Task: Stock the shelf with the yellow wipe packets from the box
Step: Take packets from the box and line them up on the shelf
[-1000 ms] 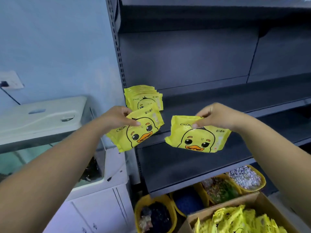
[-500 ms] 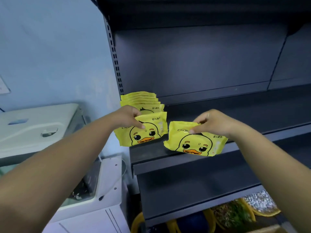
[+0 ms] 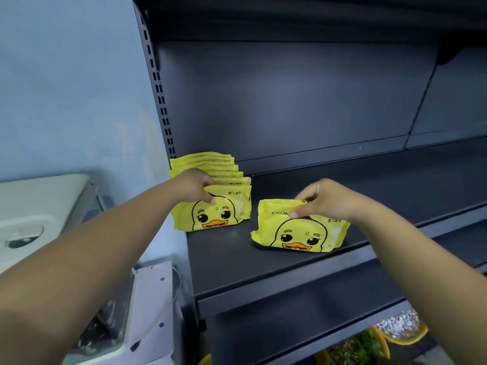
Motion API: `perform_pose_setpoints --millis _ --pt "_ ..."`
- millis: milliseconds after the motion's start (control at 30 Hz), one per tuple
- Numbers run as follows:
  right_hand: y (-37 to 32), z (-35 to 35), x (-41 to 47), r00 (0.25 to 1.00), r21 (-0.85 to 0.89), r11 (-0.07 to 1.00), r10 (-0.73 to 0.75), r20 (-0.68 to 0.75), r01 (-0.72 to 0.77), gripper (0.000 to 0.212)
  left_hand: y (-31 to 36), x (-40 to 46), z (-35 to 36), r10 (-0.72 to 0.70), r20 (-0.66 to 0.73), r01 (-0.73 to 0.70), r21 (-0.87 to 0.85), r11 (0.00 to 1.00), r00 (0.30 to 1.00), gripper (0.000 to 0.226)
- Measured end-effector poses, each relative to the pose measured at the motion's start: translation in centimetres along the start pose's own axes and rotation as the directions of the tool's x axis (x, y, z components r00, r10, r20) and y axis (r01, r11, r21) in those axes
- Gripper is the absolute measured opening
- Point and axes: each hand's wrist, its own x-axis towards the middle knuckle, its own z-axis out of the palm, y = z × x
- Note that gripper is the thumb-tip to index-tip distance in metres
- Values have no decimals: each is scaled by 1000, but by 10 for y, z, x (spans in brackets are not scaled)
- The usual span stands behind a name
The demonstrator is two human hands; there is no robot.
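A row of several yellow duck-face wipe packets (image 3: pixel 210 164) stands upright at the left end of the dark shelf (image 3: pixel 263 267). My left hand (image 3: pixel 193 188) pinches the top of the front packet (image 3: pixel 218 213), which rests on the shelf against that row. To the right, my right hand (image 3: pixel 324 200) grips the top edge of a second packet (image 3: pixel 300 234); its bottom edge touches the shelf and it leans back a little. A gap of bare shelf separates the two packets. The box is out of view.
A slotted upright post (image 3: pixel 160 101) borders the shelf on the left, against a blue wall. A white cabinet (image 3: pixel 39 206) stands at the left. A lower shelf (image 3: pixel 303 330) sits beneath, with yellow bins (image 3: pixel 400 330) of goods at bottom right.
Both hands moved forward and down onto the shelf. The left packet now stands against the row and the right packet touches the shelf. The view rose, and the box dropped out of sight.
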Motion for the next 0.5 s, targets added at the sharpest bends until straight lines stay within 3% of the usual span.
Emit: perform_pose_setpoints --millis 200,433,500 --pt "-1 10 26 1000 18 1000 -17 18 17 15 -4 3 13 -3 -129 3 -1 1000 992 48" --pt "-28 30 52 992 -79 995 -57 115 66 5 -35 -24 0 -71 -283 3 -233 972 957 47" --pt "-39 39 62 987 -116 988 -83 135 99 19 -48 -38 -4 -97 -322 16 -246 969 942 42"
